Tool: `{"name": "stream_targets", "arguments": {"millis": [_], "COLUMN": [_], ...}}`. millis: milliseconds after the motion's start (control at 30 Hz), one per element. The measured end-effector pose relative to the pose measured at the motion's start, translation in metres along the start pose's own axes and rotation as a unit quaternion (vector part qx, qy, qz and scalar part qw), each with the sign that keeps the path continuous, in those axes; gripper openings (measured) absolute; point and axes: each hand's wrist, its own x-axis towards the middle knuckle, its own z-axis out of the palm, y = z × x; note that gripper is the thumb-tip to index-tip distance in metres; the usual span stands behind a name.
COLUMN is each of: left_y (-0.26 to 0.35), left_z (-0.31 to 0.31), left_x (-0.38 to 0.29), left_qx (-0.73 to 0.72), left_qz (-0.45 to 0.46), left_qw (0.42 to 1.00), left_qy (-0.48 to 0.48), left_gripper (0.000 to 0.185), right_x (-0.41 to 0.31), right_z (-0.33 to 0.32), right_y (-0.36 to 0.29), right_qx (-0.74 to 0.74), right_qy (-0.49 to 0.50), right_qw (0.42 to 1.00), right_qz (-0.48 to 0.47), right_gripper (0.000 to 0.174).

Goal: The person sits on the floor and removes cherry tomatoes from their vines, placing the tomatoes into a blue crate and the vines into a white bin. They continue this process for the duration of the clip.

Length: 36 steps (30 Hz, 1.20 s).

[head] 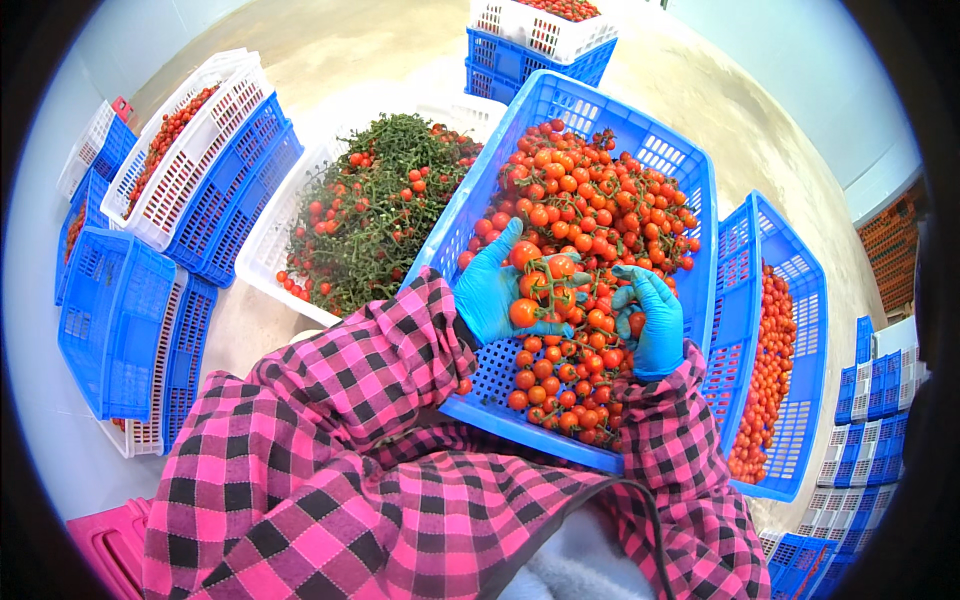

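Both hands wear blue gloves over a blue plastic crate (480,191) heaped with cherry tomatoes on the vine (592,195). My left hand (491,292) is palm up and cradles a truss of cherry tomatoes (551,289) with a green stem; its thumb points up and its fingers lie beneath the fruit. Close to the right of that truss, my right hand (651,319) has its fingers curled round a single red tomato (637,324). Part of the perforated crate floor shows below my left hand.
A white crate (259,259) of green stems mixed with tomatoes (375,210) stands to the left. At right, a blue crate (810,360) holds loose tomatoes (769,375). Stacked blue and white crates (225,195) stand at far left, with more stacks (517,67) beyond and at far right (870,420).
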Motion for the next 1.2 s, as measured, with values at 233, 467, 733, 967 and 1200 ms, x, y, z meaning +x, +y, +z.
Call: {"name": "stream_targets", "arguments": {"millis": [233,467,733,967,1200], "left_y": [-0.002,-0.002,-0.003,-0.004,-0.005], "left_z": [0.008,0.015,0.02,0.023,0.017], "left_x": [0.001,-0.004,-0.005,-0.004,-0.006], "left_qx": [0.027,0.03,0.032,0.028,0.006], "left_qz": [-0.052,-0.065,-0.076,-0.057,-0.028], "left_qw": [0.998,0.997,0.997,0.996,0.998], "left_qy": [0.019,0.031,0.014,0.061,0.056], "left_gripper": [0.089,0.086,0.085,0.079,0.078], "right_x": [0.003,0.0,-0.002,-0.008,-0.025], "right_z": [-0.005,-0.005,-0.004,-0.002,0.024], "right_y": [-0.009,-0.011,-0.01,-0.014,-0.001], "right_qx": [0.027,-0.013,0.003,0.004,-0.164], "right_qy": [-0.013,-0.065,-0.103,-0.066,-0.077], "right_qw": [1.0,0.998,0.995,0.998,0.979], "right_qz": [-0.01,0.022,0.01,-0.002,-0.097], "right_gripper": [0.023,0.023,0.021,0.015,0.011]}}
